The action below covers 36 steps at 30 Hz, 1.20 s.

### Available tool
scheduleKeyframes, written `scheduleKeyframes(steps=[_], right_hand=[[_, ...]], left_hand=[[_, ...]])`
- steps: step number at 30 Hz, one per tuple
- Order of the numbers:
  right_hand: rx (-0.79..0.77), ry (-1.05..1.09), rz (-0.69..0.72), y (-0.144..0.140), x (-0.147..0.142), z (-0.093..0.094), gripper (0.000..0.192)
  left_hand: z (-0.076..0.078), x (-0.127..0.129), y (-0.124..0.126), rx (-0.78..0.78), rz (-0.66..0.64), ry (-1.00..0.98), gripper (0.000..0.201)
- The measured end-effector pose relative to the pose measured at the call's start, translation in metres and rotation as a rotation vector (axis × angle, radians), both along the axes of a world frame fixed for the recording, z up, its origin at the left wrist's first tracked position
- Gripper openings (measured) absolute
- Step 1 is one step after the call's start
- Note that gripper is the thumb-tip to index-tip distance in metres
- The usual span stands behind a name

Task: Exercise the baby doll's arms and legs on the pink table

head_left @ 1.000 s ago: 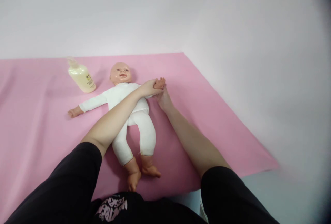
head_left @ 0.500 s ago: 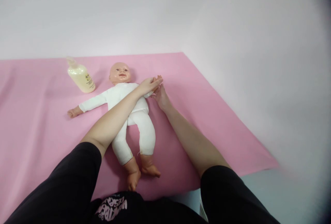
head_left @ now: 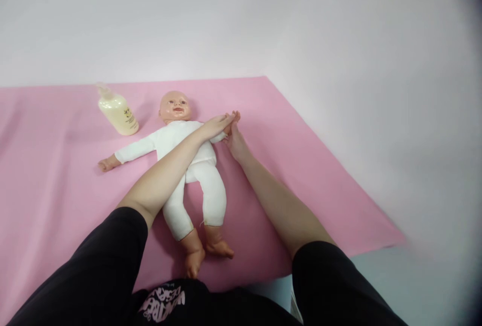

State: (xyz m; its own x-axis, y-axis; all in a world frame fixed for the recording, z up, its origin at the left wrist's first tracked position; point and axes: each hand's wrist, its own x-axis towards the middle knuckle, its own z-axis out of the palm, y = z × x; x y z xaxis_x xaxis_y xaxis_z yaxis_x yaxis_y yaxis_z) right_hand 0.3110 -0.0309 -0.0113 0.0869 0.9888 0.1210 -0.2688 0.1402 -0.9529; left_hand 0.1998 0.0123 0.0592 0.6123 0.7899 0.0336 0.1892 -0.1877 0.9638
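Black sleeves (head_left: pixel 107 250) nearest us, then our doll (head_left: pixel 173 137), face-up on pink cloth (head_left: pixel 320 205), feet at six o'clock. Our right hand (head_left: pixel 236 142), fingers half-hidden, touches its wrist; our left hand (head_left: pixel 217 126) lays near-straight fingers over it. Firm grips? We can't tell! Lotion bottle (head_left: pixel 118 115), ten o'clock.

I note plain whitish wall (head_left: pixel 150 19) behind and right of pink-covered surface (head_left: pixel 320 185), cover creased leftward; light diffuse.

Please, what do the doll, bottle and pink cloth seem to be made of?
Doll: glossy head, probably plastic, given its highlights; matte white body, likely fabric, creased at the waist. Bottle: smooth, shiny, probably plastic, given its bright highlights. Pink cloth: matte, likely fabric, softly folded.
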Motion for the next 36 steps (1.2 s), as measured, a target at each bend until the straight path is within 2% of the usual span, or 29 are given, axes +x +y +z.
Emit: scheduleKeyframes(steps=[3, 5, 9, 13, 20, 23, 31, 33, 36], right_hand=[[-0.032, 0.042, -0.011, 0.004, 0.0, 0.001, 0.077], [-0.048, 0.061, 0.003, 0.006, 0.0, -0.001, 0.083], [-0.044, 0.07, 0.014, 0.01, 0.001, -0.007, 0.089], [-0.048, 0.087, -0.004, 0.011, 0.001, -0.007, 0.084], [-0.049, 0.061, -0.014, 0.003, -0.001, 0.005, 0.072], [-0.014, 0.038, -0.009, 0.001, -0.002, 0.006, 0.069], [0.01, -0.019, -0.007, -0.001, -0.003, 0.004, 0.081], [0.01, -0.004, -0.019, -0.001, -0.003, 0.005, 0.082], [-0.013, 0.007, -0.028, -0.001, -0.002, 0.006, 0.088]], left_hand=[[-0.002, -0.002, 0.001, 0.065, -0.039, 0.074, 0.045], [-0.002, -0.003, 0.0, 0.087, -0.051, 0.096, 0.05], [-0.001, -0.002, -0.001, 0.025, -0.079, 0.063, 0.052], [0.0, 0.001, -0.003, -0.012, -0.085, 0.027, 0.044], [0.002, 0.002, -0.006, -0.059, -0.054, 0.03, 0.036], [0.004, 0.001, -0.007, -0.031, -0.044, -0.01, 0.041], [0.002, 0.003, -0.007, -0.06, 0.013, -0.062, 0.07], [0.001, 0.003, -0.007, -0.027, 0.003, -0.053, 0.06], [0.003, 0.001, -0.007, 0.004, -0.033, 0.002, 0.035]])
